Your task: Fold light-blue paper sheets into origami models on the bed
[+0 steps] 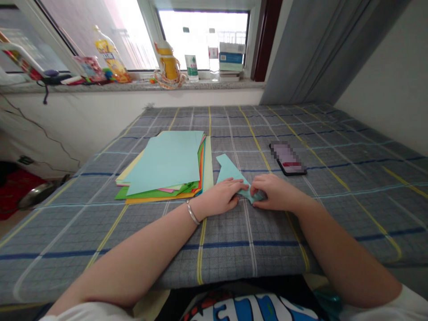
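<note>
Both hands, left hand (220, 196) and right hand (276, 192), press curled fingers onto the folded blue paper (230, 171) near the bed's (334, 214) front edge.

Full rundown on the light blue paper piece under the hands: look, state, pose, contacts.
The light blue paper piece looks like thin, matte craft paper, folded into a narrow shape that tapers away from the person. It lies flat on the plaid cloth, just right of the stack of coloured sheets. The left hand presses its near left edge; the right hand pinches its near end. Folds under the fingers are hidden.
</note>
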`<state>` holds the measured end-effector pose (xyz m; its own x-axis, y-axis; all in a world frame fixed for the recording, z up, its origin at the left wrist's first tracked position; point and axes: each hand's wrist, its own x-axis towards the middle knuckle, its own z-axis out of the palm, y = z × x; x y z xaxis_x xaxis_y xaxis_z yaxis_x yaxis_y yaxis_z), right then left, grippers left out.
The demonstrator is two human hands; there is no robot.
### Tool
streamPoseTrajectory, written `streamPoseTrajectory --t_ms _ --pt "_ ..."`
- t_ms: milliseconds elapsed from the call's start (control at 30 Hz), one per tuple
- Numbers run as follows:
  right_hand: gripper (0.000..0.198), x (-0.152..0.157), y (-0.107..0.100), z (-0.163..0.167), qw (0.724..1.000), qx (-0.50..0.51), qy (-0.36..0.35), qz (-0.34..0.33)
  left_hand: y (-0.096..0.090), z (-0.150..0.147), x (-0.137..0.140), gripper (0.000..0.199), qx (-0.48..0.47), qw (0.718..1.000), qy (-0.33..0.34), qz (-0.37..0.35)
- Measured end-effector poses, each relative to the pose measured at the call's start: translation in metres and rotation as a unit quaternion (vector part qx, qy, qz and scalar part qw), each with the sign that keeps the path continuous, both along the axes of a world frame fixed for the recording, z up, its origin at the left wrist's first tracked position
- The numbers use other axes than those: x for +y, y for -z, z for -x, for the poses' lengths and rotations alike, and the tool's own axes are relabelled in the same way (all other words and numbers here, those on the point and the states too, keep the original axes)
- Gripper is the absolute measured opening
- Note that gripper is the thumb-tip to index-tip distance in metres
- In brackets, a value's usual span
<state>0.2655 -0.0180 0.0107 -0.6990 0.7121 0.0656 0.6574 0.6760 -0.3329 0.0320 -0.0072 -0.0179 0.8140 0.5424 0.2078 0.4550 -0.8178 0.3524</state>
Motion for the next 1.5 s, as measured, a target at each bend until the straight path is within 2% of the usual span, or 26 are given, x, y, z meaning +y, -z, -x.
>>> streamPoseTrajectory --t_ms 133,233,400,500,600,800,900,1033,1100,1333,1500 --pt "0.008 -0.004 0.002 0.007 1.0 -0.011 -0.01 -0.011 0.001 0.001 0.0 0.03 0.011 1.0 0.007 0.012" --pt "0.003 -0.003 0.005 0.008 1.0 -0.019 0.017 -0.006 0.0 0.002 0.001 0.024 0.01 1.0 0.018 0.014" --pt "0.019 0.001 0.006 0.007 0.993 -0.051 0.103 0.028 -0.003 0.003 0.001 0.018 0.004 0.999 0.025 0.035" --pt "0.02 0.001 0.004 0.009 0.988 -0.064 0.139 0.036 -0.004 0.003 0.002 0.024 0.001 0.999 0.02 0.046" --pt "0.02 0.001 0.004 0.011 0.98 -0.06 0.175 0.067 -0.006 0.004 0.002 0.033 0.012 0.998 0.051 0.023" --pt "0.019 0.006 0.009 0.006 0.972 -0.05 0.202 0.104 -0.009 0.003 0.0 0.033 0.055 0.994 0.077 -0.058" --pt "0.014 0.007 0.013 0.002 0.98 -0.009 0.172 0.101 -0.01 0.001 -0.001 0.03 0.067 0.991 0.08 -0.078" --pt "0.013 0.003 0.016 -0.004 0.998 0.041 0.039 0.029 -0.011 -0.001 -0.002 0.029 0.073 0.987 0.086 -0.116" --pt "0.017 0.0 0.016 -0.006 0.999 0.041 0.0 0.005 -0.011 -0.002 -0.003 0.03 0.076 0.984 0.099 -0.129" --pt "0.023 -0.009 0.014 -0.011 0.998 -0.019 -0.006 -0.061 -0.009 -0.002 0.002 0.033 0.043 0.985 0.135 -0.098" --pt "0.026 -0.013 0.014 -0.015 0.998 -0.019 -0.003 -0.068 -0.007 -0.003 0.002 0.039 0.036 0.985 0.139 -0.097"
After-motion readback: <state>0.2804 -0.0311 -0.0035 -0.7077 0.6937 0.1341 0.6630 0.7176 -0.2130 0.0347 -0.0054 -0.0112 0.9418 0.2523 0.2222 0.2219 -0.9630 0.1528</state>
